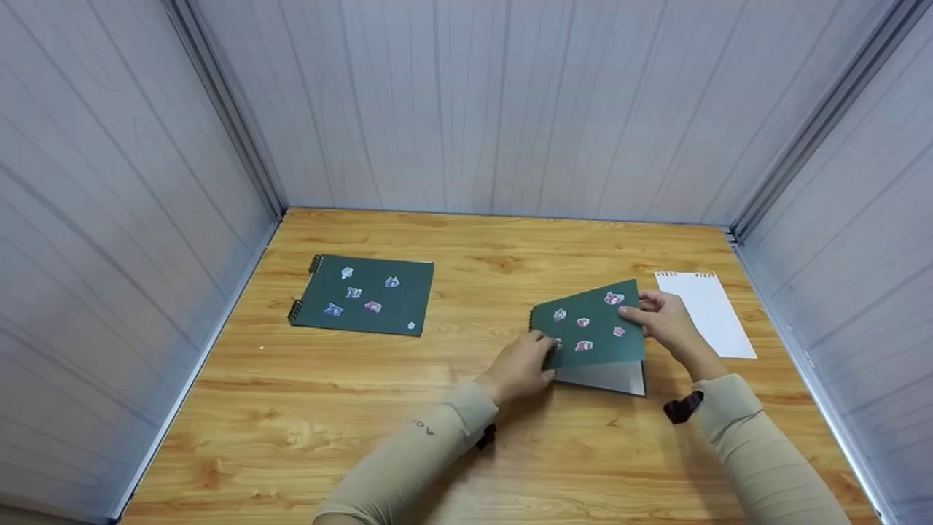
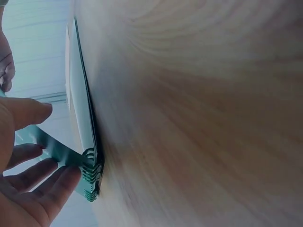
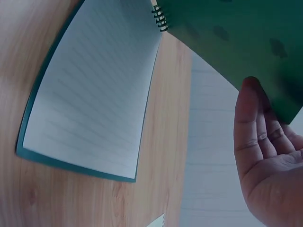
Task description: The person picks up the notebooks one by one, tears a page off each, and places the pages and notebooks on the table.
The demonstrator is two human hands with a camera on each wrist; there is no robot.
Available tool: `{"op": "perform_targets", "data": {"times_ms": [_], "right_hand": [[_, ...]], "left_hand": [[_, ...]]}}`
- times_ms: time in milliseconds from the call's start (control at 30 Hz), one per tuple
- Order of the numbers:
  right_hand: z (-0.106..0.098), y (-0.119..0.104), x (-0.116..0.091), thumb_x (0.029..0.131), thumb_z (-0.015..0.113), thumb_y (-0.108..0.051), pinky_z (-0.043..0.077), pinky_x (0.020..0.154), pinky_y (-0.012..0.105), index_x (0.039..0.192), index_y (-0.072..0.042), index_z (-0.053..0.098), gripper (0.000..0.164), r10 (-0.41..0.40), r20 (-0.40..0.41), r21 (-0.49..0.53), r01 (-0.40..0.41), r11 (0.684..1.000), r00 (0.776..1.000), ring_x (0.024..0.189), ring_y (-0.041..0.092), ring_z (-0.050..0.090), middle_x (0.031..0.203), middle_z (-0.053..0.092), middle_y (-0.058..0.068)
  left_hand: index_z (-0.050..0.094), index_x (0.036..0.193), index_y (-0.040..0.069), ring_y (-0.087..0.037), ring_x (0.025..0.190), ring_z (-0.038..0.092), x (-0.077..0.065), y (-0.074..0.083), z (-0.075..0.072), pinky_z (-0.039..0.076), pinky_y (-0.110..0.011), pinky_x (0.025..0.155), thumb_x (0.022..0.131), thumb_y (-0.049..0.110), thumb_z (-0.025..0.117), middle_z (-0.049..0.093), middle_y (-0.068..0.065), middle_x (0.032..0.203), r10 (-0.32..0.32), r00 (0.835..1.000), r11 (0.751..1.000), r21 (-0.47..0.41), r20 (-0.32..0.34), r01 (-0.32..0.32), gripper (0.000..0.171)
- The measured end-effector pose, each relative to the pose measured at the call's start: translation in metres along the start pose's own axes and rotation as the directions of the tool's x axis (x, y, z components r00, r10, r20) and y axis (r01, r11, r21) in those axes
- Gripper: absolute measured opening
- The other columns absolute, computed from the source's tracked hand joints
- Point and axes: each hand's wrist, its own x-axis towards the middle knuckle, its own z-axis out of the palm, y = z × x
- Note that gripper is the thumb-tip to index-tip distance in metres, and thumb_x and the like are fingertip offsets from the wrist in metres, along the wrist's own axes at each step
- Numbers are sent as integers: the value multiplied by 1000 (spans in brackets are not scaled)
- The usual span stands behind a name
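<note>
A dark green spiral notebook (image 1: 598,321) with small stickers lies right of centre, its front cover raised at the right. My right hand (image 1: 667,324) pinches the free edge of that cover, thumb on the sticker side, fingers behind it. Beneath, the right wrist view shows a lined white page (image 3: 94,94) and the spiral binding (image 3: 161,19). My left hand (image 1: 517,364) is at the cover's near left corner, fingertips touching it near the binding. In the left wrist view, the left thumb (image 2: 31,111) stands apart from the cover.
A second green spiral notebook (image 1: 364,295), closed and stickered, lies on the left of the wooden table (image 1: 313,430). A white sheet (image 1: 707,313) with a torn, perforated top edge lies at the right. Pale panel walls (image 1: 466,109) enclose the table's back and sides.
</note>
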Motion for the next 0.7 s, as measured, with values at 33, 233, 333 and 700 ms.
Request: {"op": "perform_targets", "data": {"times_ms": [33,233,333,700], "right_hand": [[-1,1,0,104,74,-15,63,65,23,136,14,62,45,3,2,-12,-3,1000,1000,78,6,77,92,80,-7],[-3,16,2,102,75,-8,60,60,23,130,13,64,37,37,-50,-151,-44,987,998,69,6,70,82,72,-4],[-2,25,5,100,76,-8,56,59,22,125,9,67,32,60,-89,-240,-80,967,994,68,7,64,79,67,-3],[7,60,11,97,79,-12,39,60,29,97,2,65,20,21,-168,-470,-98,877,986,68,16,49,71,51,-1]], "left_hand": [[69,140,5,-21,116,67,0,0,1,59,-36,105,100,22,79,69,-10,131,7,1000,1000,23,4,-7,45],[74,131,5,-23,112,67,0,-6,2,59,-37,99,99,25,79,69,-9,125,50,998,988,148,24,-53,38],[77,126,6,-23,109,68,0,-10,2,60,-37,96,98,25,80,70,-10,125,70,997,976,205,21,-73,34],[80,111,7,-23,102,69,-1,-20,7,61,-39,88,101,23,73,72,-7,114,127,992,940,315,26,-128,20]]}}
